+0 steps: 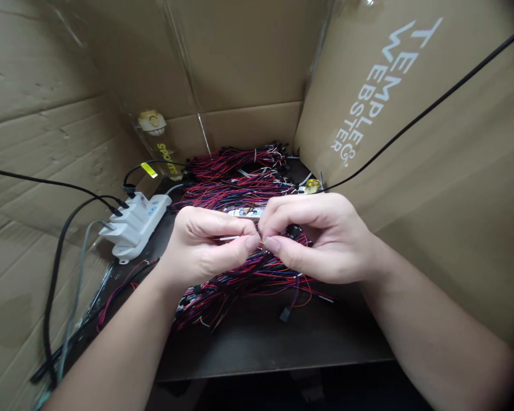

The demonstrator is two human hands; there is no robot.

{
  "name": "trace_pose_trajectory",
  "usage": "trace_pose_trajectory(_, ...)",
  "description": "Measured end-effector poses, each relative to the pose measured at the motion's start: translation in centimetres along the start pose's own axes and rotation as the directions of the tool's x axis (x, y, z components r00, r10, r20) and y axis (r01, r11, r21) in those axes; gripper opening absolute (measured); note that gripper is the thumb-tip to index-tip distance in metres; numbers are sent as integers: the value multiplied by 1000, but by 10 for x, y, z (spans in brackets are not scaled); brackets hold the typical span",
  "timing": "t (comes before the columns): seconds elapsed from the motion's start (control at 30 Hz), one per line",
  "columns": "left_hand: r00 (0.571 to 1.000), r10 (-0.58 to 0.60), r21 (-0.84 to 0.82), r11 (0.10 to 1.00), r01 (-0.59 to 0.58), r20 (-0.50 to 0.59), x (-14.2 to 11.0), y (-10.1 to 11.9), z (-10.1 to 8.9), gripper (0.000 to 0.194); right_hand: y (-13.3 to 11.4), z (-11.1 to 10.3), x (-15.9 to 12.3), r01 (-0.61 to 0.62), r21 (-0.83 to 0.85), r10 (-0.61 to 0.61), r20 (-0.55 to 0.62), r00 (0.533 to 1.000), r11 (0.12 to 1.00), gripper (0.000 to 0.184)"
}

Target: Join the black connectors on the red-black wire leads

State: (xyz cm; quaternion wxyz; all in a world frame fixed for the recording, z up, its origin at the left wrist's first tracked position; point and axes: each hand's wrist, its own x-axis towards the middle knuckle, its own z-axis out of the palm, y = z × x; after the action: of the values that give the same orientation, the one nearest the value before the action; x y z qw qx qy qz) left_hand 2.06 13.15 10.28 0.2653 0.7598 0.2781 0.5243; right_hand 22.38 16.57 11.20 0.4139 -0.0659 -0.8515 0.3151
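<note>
My left hand (216, 242) and my right hand (321, 237) meet fingertip to fingertip above a heap of wires, both pinched closed. A thin white strip (229, 238), perhaps a wire or sleeve, runs between the thumb and forefinger of my left hand. At the fingertips of my right hand a small bit of orange wire (263, 245) shows. The fingers hide most of the joining point. Beneath lie red, black and purple wire bundles (240, 285). From them a purple and an orange wire lead to a small dark connector (285, 314).
More wire bundles (235, 162) lie at the back of the dark table (274, 348). A white power strip (141, 225) with plugs stands left. Cardboard walls (248, 57) surround the table. A black cable (432, 108) crosses the right side, near a yellow round object (312, 185).
</note>
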Motion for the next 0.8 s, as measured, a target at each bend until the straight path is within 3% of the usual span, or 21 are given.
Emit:
trace_pose_trajectory(0.2, 1000, -15, 71, 997, 15, 5, -2, 0, 0, 30, -2, 4, -3, 7, -58, -10, -62, 998, 998, 13)
trace_pose_trajectory(0.63, 996, 92, 150, 984, -92, 5, -2, -3, 0, 17, -1, 6, -3, 39, -192, -54, -74, 996, 981, 13)
trace_pose_trajectory(0.73, 998, 60, 133, 990, -56, -28, -6, -5, -2, 12, -1, 7, -4, 42, -175, -59, -95, 994, 984, 14)
trace_pose_trajectory(0.8, 999, 14, 135, 991, -9, -36, -8, -5, -5, 19, -1, 6, -4, 38, -156, -55, -105, 993, 987, 15)
